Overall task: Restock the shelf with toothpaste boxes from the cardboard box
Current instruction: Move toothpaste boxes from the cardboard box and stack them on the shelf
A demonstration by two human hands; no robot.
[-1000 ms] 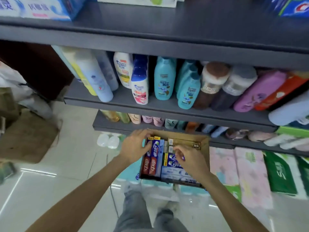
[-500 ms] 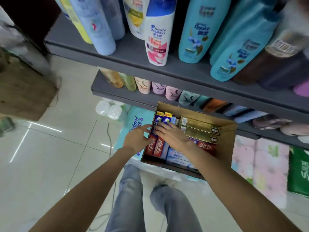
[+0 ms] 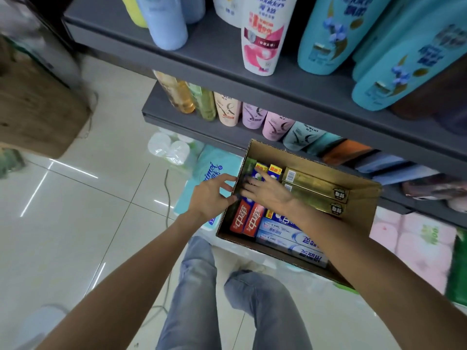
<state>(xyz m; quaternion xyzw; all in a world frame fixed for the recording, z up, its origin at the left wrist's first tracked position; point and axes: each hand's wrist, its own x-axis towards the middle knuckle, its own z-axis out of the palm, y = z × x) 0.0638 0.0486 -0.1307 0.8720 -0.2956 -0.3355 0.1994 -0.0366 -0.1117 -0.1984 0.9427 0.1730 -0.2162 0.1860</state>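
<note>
An open cardboard box (image 3: 364, 198) sits low in front of the shelves, on packs of tissue. Inside lie toothpaste boxes: two red-and-blue ones (image 3: 246, 221) at the left, two gold ones (image 3: 316, 185) at the far side, and white-blue ones (image 3: 285, 236) at the near side. My right hand (image 3: 270, 193) lies on the red-and-blue boxes, fingers stretched toward the box's left wall. My left hand (image 3: 209, 198) is outside that wall, its fingertips touching the cardboard. Neither hand visibly grips anything.
Grey shelves (image 3: 290, 84) rise close behind the box, loaded with shampoo bottles (image 3: 262, 39) above and smaller bottles (image 3: 227, 109) below. Tissue and paper packs (image 3: 414, 238) line the floor right and left. My legs in jeans (image 3: 192, 286) stand on the tiled floor.
The view has dropped and closed in on the box. My right hand slid from the box's near middle to its far-left toothpaste boxes. My left hand came off the rim to the outer left wall.
</note>
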